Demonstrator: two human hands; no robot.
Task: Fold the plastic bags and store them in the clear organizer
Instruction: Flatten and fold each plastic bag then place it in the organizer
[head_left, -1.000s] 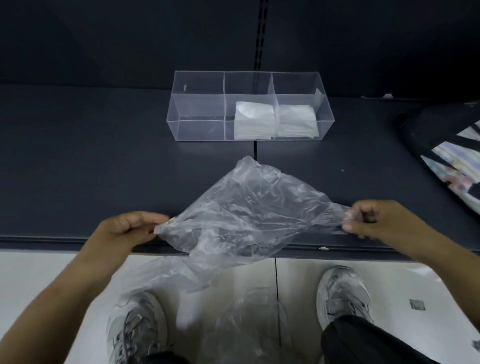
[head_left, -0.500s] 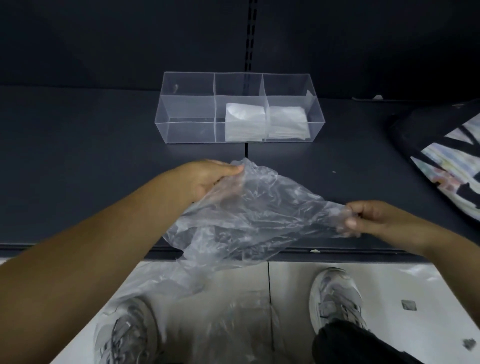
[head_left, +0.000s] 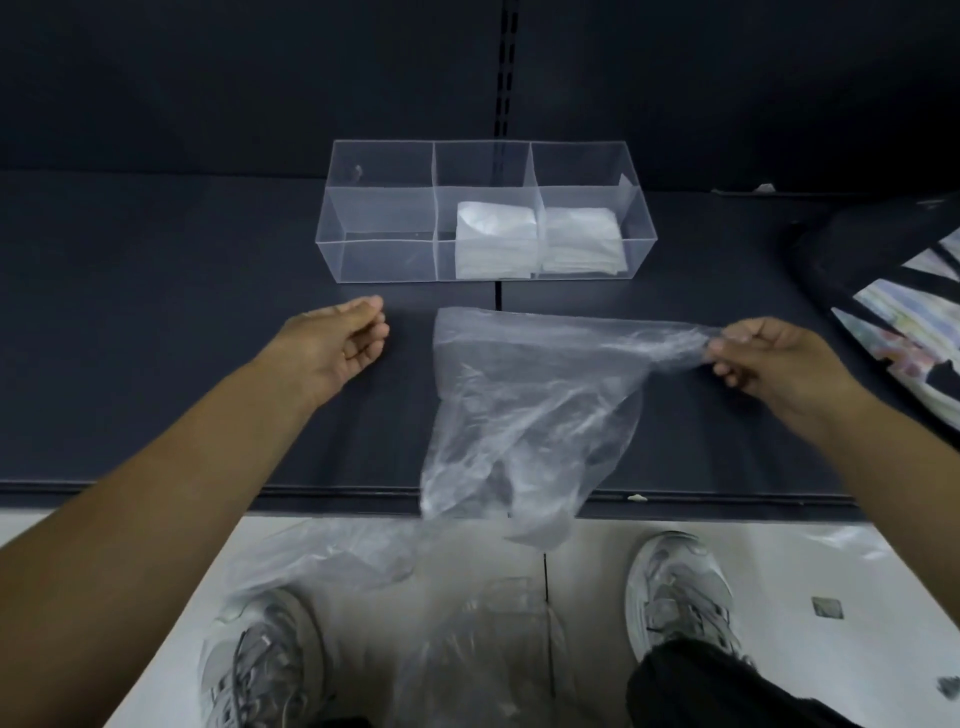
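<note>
Only partly visible: plastic bag (head_left: 524, 405) corner within right hand (head_left: 779, 364) fingers (head_left: 737, 371).

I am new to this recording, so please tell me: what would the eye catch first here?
The crumpled clear plastic bag at the centre, hanging over the front edge of the dark shelf, pinched at one corner by the right hand. Behind it stands the clear organizer, with folded white bags in its middle and right compartments.
</note>
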